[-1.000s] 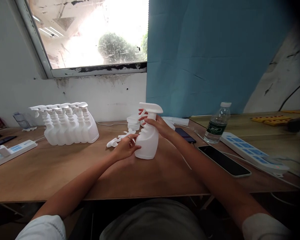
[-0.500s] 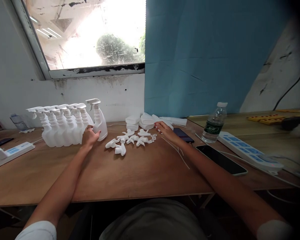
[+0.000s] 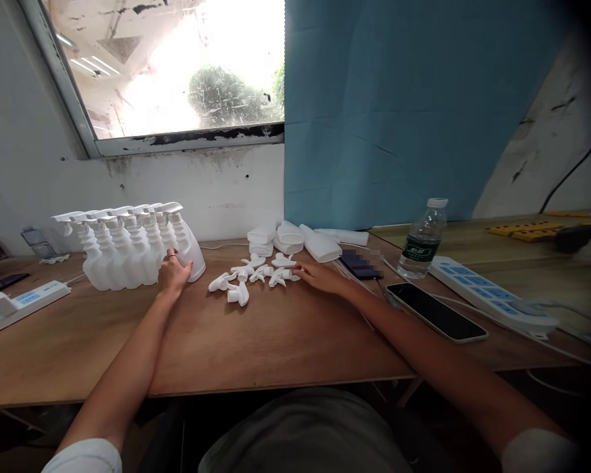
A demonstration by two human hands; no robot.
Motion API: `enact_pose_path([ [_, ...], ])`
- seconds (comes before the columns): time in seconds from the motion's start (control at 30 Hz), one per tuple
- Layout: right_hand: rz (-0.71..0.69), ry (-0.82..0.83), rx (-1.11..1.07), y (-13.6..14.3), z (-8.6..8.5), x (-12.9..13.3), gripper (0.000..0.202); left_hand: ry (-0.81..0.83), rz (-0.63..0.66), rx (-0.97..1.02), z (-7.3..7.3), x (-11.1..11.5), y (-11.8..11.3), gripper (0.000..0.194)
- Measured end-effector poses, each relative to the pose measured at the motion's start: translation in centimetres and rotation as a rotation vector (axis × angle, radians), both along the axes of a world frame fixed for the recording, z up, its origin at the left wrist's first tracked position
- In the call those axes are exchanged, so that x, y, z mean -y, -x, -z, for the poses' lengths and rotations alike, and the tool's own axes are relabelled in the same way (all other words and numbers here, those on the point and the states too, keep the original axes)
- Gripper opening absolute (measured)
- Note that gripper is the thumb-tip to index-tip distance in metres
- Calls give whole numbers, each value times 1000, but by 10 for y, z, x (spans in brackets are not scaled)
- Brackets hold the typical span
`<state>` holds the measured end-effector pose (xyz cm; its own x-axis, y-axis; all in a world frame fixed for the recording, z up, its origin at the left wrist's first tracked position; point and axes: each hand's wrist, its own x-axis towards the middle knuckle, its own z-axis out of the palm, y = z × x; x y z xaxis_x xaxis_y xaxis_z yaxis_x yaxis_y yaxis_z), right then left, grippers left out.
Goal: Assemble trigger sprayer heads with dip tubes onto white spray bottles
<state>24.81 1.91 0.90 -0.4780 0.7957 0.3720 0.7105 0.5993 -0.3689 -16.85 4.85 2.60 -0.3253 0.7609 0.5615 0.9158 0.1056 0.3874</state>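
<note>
White spray bottles [image 3: 123, 249] with trigger heads stand upright in a tight row at the left. My left hand [image 3: 174, 274] grips the lower part of the bottle at the row's right end [image 3: 193, 253], which touches its neighbour. In the middle of the table lie several loose white trigger sprayer heads [image 3: 237, 294]. At the right edge of this cluster is my right hand [image 3: 322, 277], its fingers close together and low over the tabletop. They cover the spot where small white rings lay; what is between the fingertips is hidden.
White bottles without heads [image 3: 321, 244] lie against the wall. To the right are a dark phone [image 3: 359, 264], a second phone [image 3: 436, 312], a water bottle [image 3: 422, 243] and a power strip [image 3: 492, 299] with cables. Another power strip [image 3: 29, 303] lies at the left.
My left hand has brought the spray bottle leftward against the end of the row. My right hand has moved down and left, onto the small rings beside the sprayer heads.
</note>
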Motion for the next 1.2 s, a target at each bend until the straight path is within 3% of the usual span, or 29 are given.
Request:
enact_pose_path([
  [0.67, -10, -12, 192, -2, 9, -4, 38, -20, -91, -45, 0, -3, 20, 57],
  [1.2, -23, -35, 246, -2, 9, -3, 34, 17, -88, -102, 2, -2, 18, 57],
])
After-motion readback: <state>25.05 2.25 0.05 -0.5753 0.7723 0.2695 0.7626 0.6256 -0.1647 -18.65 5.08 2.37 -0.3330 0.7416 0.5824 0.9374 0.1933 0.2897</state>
